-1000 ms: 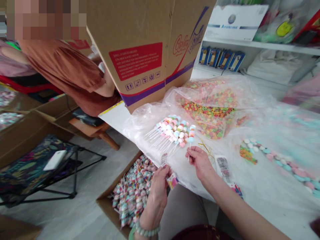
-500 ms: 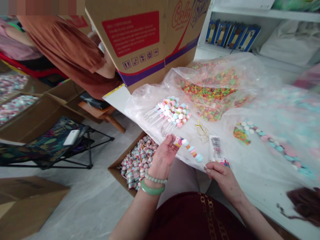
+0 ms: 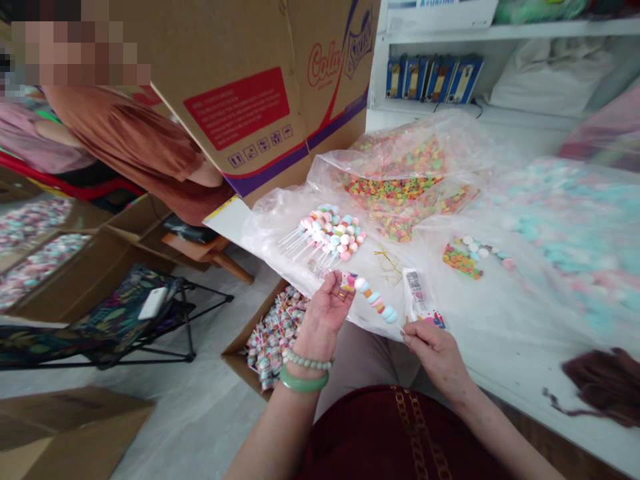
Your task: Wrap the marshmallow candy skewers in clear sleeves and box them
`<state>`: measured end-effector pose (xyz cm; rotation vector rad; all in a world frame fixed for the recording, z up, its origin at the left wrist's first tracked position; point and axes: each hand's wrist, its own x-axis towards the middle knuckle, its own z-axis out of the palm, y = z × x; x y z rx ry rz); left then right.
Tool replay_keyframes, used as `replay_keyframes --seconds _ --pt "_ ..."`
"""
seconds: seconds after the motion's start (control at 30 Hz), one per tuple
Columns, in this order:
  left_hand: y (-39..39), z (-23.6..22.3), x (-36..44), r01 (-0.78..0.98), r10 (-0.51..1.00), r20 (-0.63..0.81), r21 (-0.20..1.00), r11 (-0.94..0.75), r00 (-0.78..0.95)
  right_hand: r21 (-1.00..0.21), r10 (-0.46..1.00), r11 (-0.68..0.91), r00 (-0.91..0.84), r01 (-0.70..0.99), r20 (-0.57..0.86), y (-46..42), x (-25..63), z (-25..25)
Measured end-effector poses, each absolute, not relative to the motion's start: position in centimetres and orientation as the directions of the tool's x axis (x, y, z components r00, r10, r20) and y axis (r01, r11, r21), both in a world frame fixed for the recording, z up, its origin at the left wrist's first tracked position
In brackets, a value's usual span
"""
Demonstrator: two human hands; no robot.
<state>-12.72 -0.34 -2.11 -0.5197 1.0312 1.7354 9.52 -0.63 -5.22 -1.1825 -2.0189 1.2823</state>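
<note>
A marshmallow skewer [image 3: 376, 300], with blue and white marshmallows and orange rings between them, slants between my hands above the table's near edge. My left hand [image 3: 327, 307] is closed on the top of its printed clear bag [image 3: 349, 281]; a ring, a bead bracelet and a green bangle are on that arm. At the lower end, my right hand [image 3: 433, 350] pinches the white stick between thumb and fingers. Just beyond lies a pile of unwrapped marshmallow skewers [image 3: 333, 230]. Flat printed bags [image 3: 416, 297] lie near my right hand, partly hidden by it.
Gold twist ties [image 3: 387, 259], a bag of colourful ring candies [image 3: 400, 187] and blue and pink marshmallows [image 3: 565, 233] cover the plastic sheet. A tall carton [image 3: 260, 87] stands at the back left. Below the edge sits a box of wrapped skewers [image 3: 277, 330]. A person [image 3: 135, 147] sits at left.
The view has swung slightly right, so the carton and table things sit further left. Both hands keep their hold on the bagged skewer, with little movement between them.
</note>
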Motion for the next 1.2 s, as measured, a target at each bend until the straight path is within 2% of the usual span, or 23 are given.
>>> replay_keyframes --seconds 0.1,0.3,0.4,0.47,0.53,0.6,0.7,0.77,0.9,1.03,1.1,1.2 --pt "-0.3 -2.2 -12.7 -0.907 0.563 -0.728 0.409 -0.102 -0.392 -0.871 0.848 0.245 -0.529 0.426 -0.020 -0.5 9.7 -5.5" --pt "-0.5 -2.6 -13.1 -0.918 0.568 -0.737 0.384 -0.095 -0.367 -0.891 0.852 0.161 -0.516 0.425 -0.092 -0.4 9.8 -5.7" --pt "-0.6 -2.7 -13.1 -0.920 0.572 -0.737 0.383 -0.086 -0.360 -0.842 0.846 0.279 -0.533 0.462 -0.012 -0.4 9.7 -5.9" --pt "-0.6 -2.7 -13.1 -0.923 0.586 -0.735 0.379 -0.060 -0.340 -0.751 0.828 0.442 -0.546 0.491 0.130 -0.4 9.6 -6.1" --pt "-0.6 -2.9 -13.1 -0.925 0.583 -0.739 0.375 -0.061 -0.338 -0.601 0.767 0.615 -0.563 0.510 0.307 -0.5 9.5 -6.1" --pt "-0.5 -3.2 -13.0 -0.920 0.552 -0.745 0.373 -0.119 -0.373 -0.439 0.689 0.724 -0.583 0.532 0.431 -0.7 9.3 -6.2" --pt "-0.3 -3.6 -13.0 -0.902 0.492 -0.756 0.368 -0.226 -0.432 -0.257 0.609 0.784 -0.620 0.565 0.495 -0.9 9.1 -6.3" --pt "-0.2 -3.7 -13.0 -0.899 0.483 -0.759 0.363 -0.244 -0.437 -0.218 0.590 0.794 -0.633 0.567 0.502 -1.0 9.0 -6.3" --pt "-0.2 -4.1 -13.0 -0.896 0.510 -0.740 0.402 -0.186 -0.438 -0.298 0.611 0.789 -0.634 0.537 0.474 -0.8 9.1 -5.9" --pt "-0.5 -5.0 -13.0 -0.811 0.563 -0.639 0.576 -0.101 -0.524 -0.459 0.678 0.730 -0.621 0.506 0.393 -0.6 9.4 -6.1" --pt "-0.6 -5.5 -12.9 -0.755 0.604 -0.572 0.651 -0.079 -0.556 -0.631 0.769 0.595 -0.580 0.498 0.267 -0.5 9.5 -6.5" --pt "-0.8 -5.8 -12.6 -0.724 0.664 -0.536 0.690 -0.011 -0.521 -0.868 0.856 0.206 -0.512 0.453 -0.063 -0.4 9.1 -6.9"
